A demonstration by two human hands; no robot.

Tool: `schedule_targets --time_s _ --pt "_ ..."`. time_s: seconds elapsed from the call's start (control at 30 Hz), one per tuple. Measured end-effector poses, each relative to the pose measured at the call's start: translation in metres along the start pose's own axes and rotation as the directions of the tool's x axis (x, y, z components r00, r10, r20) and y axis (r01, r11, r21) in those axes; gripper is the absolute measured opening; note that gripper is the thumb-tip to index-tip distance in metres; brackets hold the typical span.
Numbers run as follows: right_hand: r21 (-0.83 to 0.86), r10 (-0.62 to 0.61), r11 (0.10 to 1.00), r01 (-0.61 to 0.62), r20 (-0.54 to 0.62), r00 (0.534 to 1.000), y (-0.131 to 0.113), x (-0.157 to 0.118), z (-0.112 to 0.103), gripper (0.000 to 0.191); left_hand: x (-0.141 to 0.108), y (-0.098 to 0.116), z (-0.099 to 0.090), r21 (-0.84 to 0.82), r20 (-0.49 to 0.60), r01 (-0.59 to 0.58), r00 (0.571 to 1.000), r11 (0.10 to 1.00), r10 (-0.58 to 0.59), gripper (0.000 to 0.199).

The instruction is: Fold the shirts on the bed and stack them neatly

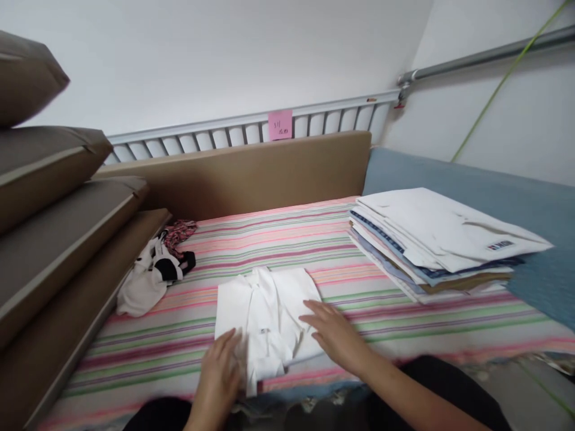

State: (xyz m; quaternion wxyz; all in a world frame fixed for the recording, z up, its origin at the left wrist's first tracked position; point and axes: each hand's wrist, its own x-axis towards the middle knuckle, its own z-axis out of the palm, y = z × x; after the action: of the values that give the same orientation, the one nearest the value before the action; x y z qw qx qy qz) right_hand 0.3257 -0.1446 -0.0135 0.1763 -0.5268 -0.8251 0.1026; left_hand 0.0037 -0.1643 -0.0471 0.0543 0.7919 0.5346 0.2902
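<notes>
A white garment (265, 311), partly folded and with rumpled cloth down its middle, lies on the striped cloth in front of me. A small dark mark or label shows near its centre. At its lower left edge is my left hand (219, 371), slightly blurred, with the fingers loosely stretched and no grip showing. My right hand (336, 332) reaches over the garment's right edge, palm down, its fingers spread apart. Whether the fingertips press on the fabric is hard to make out.
Right of the garment stands a stack of folded clothes (431, 239), a white one on top. Crumpled clothes (148, 275) lie at the left, beside stacked brown cushioned panels (67, 257). A brown board (260, 173) with a radiator (220, 137) behind it bounds the striped cloth (148, 353).
</notes>
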Motion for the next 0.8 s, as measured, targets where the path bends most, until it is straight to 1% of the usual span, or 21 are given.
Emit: schedule_targets --time_s 0.07,0.13,0.17,0.27,0.33,0.43,0.47,0.53,0.6,0.67,0.73,0.8 --pt "0.003 -0.06 0.998 0.06 0.02 0.998 -0.012 -0.003 0.007 0.036 -0.005 0.017 0.008 0.0 0.088 -0.033 0.996 0.999 0.033 0.055" --pt "0.013 -0.072 0.997 0.072 0.003 0.997 -0.017 -0.001 0.011 0.026 -0.002 0.028 0.013 -0.004 0.115 -0.009 0.993 1.0 0.009 0.048" --pt "0.018 -0.063 0.998 0.063 -0.016 0.998 -0.018 0.001 0.011 0.025 0.001 0.03 0.014 -0.009 0.116 0.013 0.993 1.0 -0.012 0.043" --pt "0.027 -0.05 0.998 0.051 -0.05 0.997 -0.019 0.007 0.003 0.025 0.011 0.028 0.012 -0.037 0.106 0.043 0.994 0.998 -0.039 0.036" --pt "0.023 -0.079 0.997 0.08 -0.025 0.997 -0.021 0.005 -0.002 0.028 0.012 0.022 0.01 -0.049 0.093 0.036 0.995 0.998 -0.031 0.037" --pt "0.01 -0.142 0.99 0.141 0.024 0.99 -0.029 -0.002 0.003 0.041 0.006 0.017 0.009 -0.037 0.068 0.038 0.997 0.999 -0.036 0.037" --pt "0.009 -0.151 0.988 0.151 0.026 0.988 -0.032 -0.004 0.007 0.04 0.005 0.017 0.008 -0.029 0.066 0.045 0.997 0.999 -0.043 0.035" --pt "0.015 -0.143 0.99 0.143 0.004 0.99 -0.036 -0.004 0.015 0.031 0.008 0.019 0.004 -0.016 0.074 0.058 0.996 0.998 -0.056 0.03" --pt "0.039 -0.114 0.992 0.116 -0.048 0.992 -0.037 0.001 0.016 0.023 0.017 0.026 -0.006 0.001 0.1 0.063 0.993 0.998 -0.063 0.028" --pt "0.079 -0.098 0.991 0.107 -0.105 0.99 -0.035 0.007 0.009 0.02 0.03 0.036 -0.018 0.041 0.119 0.075 0.99 0.996 -0.079 0.028" --pt "0.117 -0.108 0.985 0.126 -0.15 0.983 -0.032 0.011 -0.001 0.018 0.04 0.048 -0.03 0.092 0.129 0.072 0.988 0.993 -0.084 0.028" --pt "0.133 -0.13 0.979 0.152 -0.162 0.978 -0.031 0.008 -0.007 0.019 0.042 0.059 -0.034 0.135 0.142 0.042 0.988 0.99 -0.061 0.028"
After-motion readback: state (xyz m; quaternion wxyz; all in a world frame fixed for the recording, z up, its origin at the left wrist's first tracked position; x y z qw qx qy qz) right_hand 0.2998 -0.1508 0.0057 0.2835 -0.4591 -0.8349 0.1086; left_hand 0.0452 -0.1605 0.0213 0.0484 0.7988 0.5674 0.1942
